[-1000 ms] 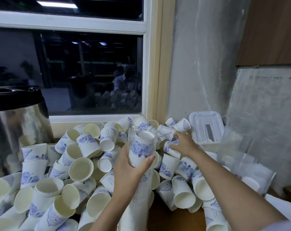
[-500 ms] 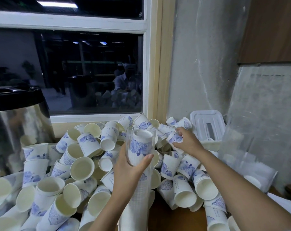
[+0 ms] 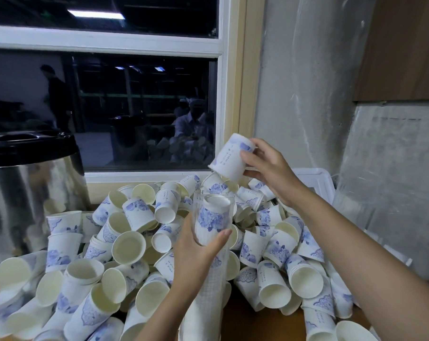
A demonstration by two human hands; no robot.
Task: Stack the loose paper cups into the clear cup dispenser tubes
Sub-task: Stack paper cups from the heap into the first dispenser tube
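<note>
Where table [image 3: 252, 323] meets window [image 3: 144, 107], cup pile [image 3: 129, 247]: loose cups, heaped.
Dispenser tube [image 3: 206, 303]: upright amid the pile, stacked cups [image 3: 212, 217] inside.
Left hand [image 3: 196, 252]: wrapped round the tube.
Right hand [image 3: 270, 171]: gripping one tilted cup [image 3: 229, 159], above and right of it.

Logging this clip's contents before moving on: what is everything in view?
loose paper cups: many, white with blue print, heaped on the table
clear tube: one, transparent, upright, cups stacked inside
held cup: one, white and blue, tilted above the clear tube's mouth
urn: one, steel with black lid, far left
white container: one, behind the heap, right
window: one, white frame, behind the heap
left hand: grips the clear tube
right hand: holds the held cup
</note>
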